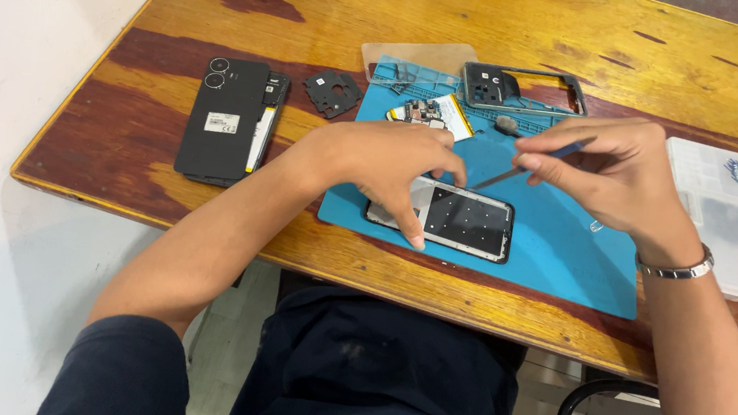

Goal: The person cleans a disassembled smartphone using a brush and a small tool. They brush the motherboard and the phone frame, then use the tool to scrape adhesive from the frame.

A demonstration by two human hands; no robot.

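An opened phone (462, 221) lies flat on a blue work mat (555, 243) near the front edge of the wooden table (513, 23). It is a dark rectangular slab with rounded corners; its upturned face is black with a grid of small pale dots, and a lighter grey strip shows at its left end. The left hand (387, 160) rests over that left end, fingers spread and pressing down on the phone, one fingertip reaching its near edge. The right hand (611, 172) hovers just above the phone's right part, pinching a thin tool with a blue handle (526, 164) whose tip slants down toward the phone's upper edge. A metal bracelet (677, 267) circles the right wrist.
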